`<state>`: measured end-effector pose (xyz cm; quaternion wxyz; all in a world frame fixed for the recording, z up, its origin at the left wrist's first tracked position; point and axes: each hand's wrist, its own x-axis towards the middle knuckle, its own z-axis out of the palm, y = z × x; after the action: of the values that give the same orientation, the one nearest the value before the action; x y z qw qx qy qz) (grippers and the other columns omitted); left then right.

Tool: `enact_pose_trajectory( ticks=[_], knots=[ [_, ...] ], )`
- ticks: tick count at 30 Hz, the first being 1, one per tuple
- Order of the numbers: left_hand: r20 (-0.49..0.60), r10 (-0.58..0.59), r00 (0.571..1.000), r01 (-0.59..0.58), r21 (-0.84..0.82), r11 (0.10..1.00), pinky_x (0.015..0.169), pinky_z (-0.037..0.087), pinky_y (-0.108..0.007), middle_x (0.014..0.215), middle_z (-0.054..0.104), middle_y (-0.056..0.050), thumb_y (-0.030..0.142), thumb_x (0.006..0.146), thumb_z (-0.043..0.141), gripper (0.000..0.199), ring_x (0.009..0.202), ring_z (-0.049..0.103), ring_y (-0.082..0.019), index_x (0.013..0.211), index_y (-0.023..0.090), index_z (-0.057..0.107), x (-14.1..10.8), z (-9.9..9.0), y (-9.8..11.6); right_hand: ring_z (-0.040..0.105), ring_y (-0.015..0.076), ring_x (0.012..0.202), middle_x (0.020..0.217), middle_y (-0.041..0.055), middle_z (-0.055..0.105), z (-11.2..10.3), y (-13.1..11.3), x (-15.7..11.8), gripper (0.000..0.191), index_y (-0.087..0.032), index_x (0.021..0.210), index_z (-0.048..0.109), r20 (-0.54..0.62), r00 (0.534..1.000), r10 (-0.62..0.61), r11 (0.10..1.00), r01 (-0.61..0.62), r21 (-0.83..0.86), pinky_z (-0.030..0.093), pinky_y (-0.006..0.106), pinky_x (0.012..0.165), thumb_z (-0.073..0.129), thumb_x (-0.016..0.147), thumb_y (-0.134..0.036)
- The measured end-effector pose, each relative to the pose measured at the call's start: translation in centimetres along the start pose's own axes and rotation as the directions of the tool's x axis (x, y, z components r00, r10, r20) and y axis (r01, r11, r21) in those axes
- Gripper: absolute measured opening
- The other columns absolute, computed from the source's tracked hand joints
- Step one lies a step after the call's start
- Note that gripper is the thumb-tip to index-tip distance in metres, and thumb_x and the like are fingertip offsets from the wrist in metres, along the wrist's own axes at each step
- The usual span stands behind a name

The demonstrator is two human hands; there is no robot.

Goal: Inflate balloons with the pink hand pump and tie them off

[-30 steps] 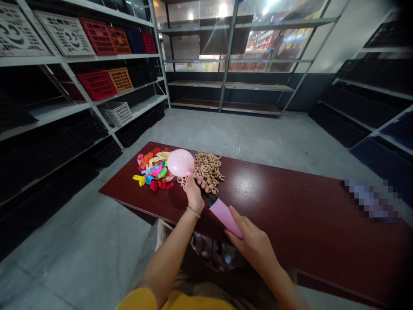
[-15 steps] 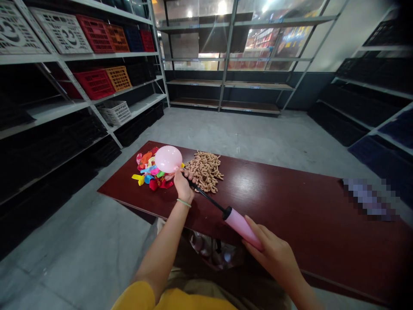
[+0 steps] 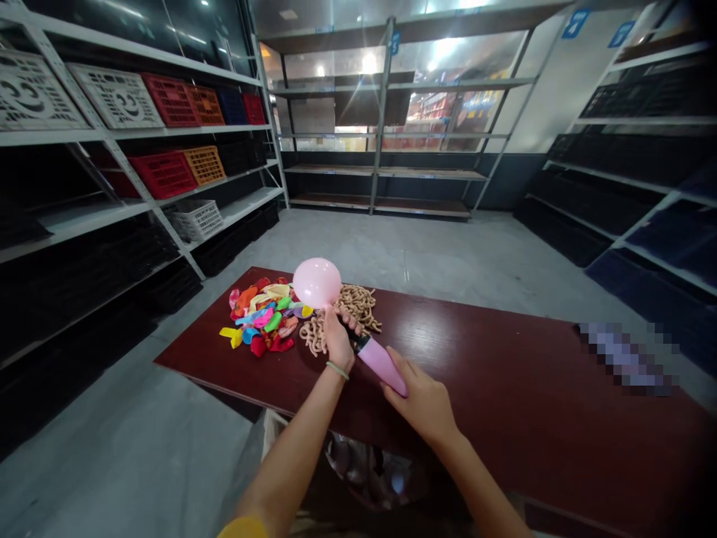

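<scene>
A partly inflated pink balloon (image 3: pixel 317 283) sits on the tip of a hand balloon pump (image 3: pixel 383 366). My left hand (image 3: pixel 339 338) is closed around the balloon's neck and the pump's black nozzle end. Around the pink barrel my right hand (image 3: pixel 421 396) is wrapped, near its rear end. The barrel is pushed up close to my left hand, so the black rod hardly shows. Left of my hands lies a heap of limp balloons (image 3: pixel 263 317) in many colours. Behind my left hand spreads a pile of tan, curled pieces (image 3: pixel 358 305), partly hidden by it.
The dark red table (image 3: pixel 482 373) runs off to the right, with a pixelated patch (image 3: pixel 624 359) at its far right. Below the front edge is a plastic bag (image 3: pixel 367 467). Metal shelves with crates (image 3: pixel 162 175) line the left; more racks stand behind and right.
My right hand has slid the pump barrel toward my left hand, covering the black rod. The balloon and left hand have shifted slightly right in view, and the camera has tilted up.
</scene>
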<state>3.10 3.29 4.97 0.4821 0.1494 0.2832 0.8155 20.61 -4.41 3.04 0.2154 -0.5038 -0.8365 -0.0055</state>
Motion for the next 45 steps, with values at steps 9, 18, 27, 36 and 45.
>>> enact_pose_trajectory(
  ticks=[9,18,27,36,45],
  knots=[
    [-0.037,0.009,0.999,-0.007,0.035,0.999,0.037,0.034,-0.020,0.056,0.040,0.006,0.039,0.089,0.055,0.025,0.041,0.040,-0.009,0.076,0.021,0.044,1.9,-2.4,0.5,0.069,0.0206,0.089,0.112,0.0087,0.070,1.5,3.9,-3.1,0.054,-0.024,0.147,0.043,-0.109,0.967,-0.231,0.972,0.225,-0.062,0.055,0.029,0.074,0.053,0.095,-0.035],
    [-0.143,0.042,0.989,-0.050,-0.051,0.997,0.039,0.031,-0.019,0.057,0.037,0.007,0.034,0.088,0.054,0.020,0.042,0.038,-0.008,0.077,0.022,0.042,3.2,-3.0,2.0,0.067,0.0211,0.093,0.114,0.0070,0.070,-1.0,9.6,-6.1,0.044,-0.029,0.137,0.056,-0.101,0.955,-0.279,0.947,0.256,-0.194,0.051,0.033,0.084,0.058,0.094,-0.034],
    [-0.156,0.035,0.987,-0.046,-0.071,0.996,0.039,0.030,-0.019,0.058,0.035,0.007,0.037,0.089,0.055,0.023,0.042,0.037,-0.008,0.077,0.022,0.041,3.1,-3.5,2.2,0.068,0.0189,0.084,0.103,0.0086,0.071,-0.5,2.7,-1.5,0.050,-0.022,0.141,0.052,-0.010,0.985,-0.171,0.978,0.168,-0.123,0.049,0.026,0.068,0.053,0.094,-0.038],
    [-0.053,-0.017,0.998,0.019,0.035,0.999,0.037,0.030,-0.019,0.056,0.038,0.006,0.037,0.092,0.051,0.023,0.041,0.039,-0.008,0.077,0.021,0.043,1.2,-2.2,1.4,0.070,0.0210,0.085,0.112,0.0060,0.070,0.4,-2.0,1.0,0.060,-0.028,0.146,0.041,0.148,0.988,0.034,0.998,-0.041,0.040,0.054,0.029,0.068,0.058,0.090,-0.044],
    [-0.095,-0.014,0.995,0.014,0.004,1.000,0.041,0.035,-0.018,0.055,0.039,0.006,0.038,0.093,0.051,0.026,0.043,0.042,-0.008,0.076,0.021,0.042,-0.2,-1.5,1.3,0.069,0.0209,0.096,0.116,0.0071,0.069,-1.4,3.6,-6.1,0.061,-0.027,0.152,0.031,0.012,0.992,-0.128,0.991,0.128,0.046,0.056,0.029,0.076,0.051,0.096,-0.039]
  ],
)
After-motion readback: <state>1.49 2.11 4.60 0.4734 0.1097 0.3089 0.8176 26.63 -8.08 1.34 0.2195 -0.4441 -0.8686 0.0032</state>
